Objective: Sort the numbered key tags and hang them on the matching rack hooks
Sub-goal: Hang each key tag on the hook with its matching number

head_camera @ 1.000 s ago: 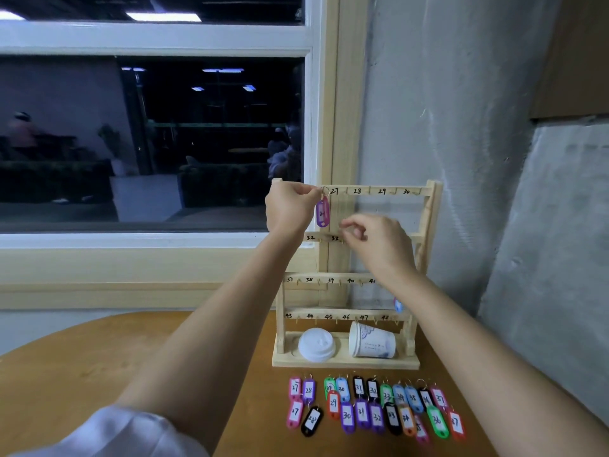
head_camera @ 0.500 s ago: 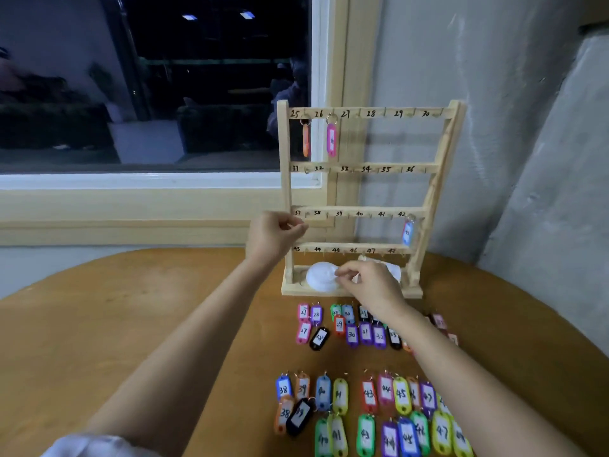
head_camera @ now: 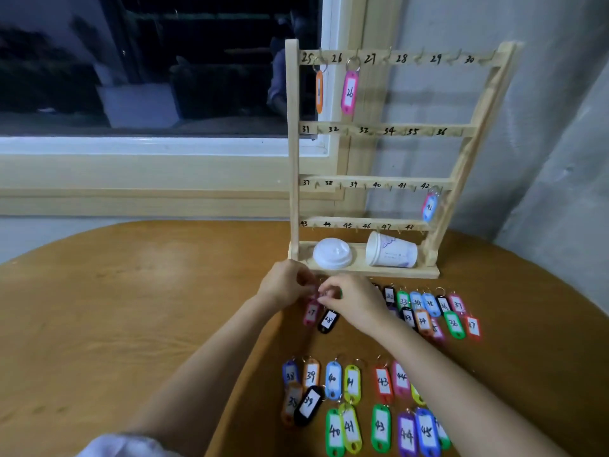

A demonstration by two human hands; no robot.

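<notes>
A wooden key rack [head_camera: 294,166] with four rows of hooks numbered 25 to 48 stands on the round table. An orange tag [head_camera: 319,91] hangs at hook 25, a pink tag 26 [head_camera: 349,92] at hook 26 and a blue tag 42 [head_camera: 429,207] at hook 42. Below the rack's base, my left hand [head_camera: 286,286] and right hand [head_camera: 354,300] meet over the upper row of loose tags, fingers curled on the ring of a pink tag 27 [head_camera: 311,312]. A black tag 28 [head_camera: 328,320] lies beside it.
More coloured tags numbered in the 30s [head_camera: 435,313] lie to the right, and a lower group numbered 38 to 45 [head_camera: 356,404] lies nearer me. A white lid [head_camera: 332,253] and a tipped paper cup [head_camera: 390,250] rest on the rack's base. Window and wall stand behind.
Both hands came down from the rack's top row, where tag 26 now hangs, to the loose tags on the table. The view tilted downward.
</notes>
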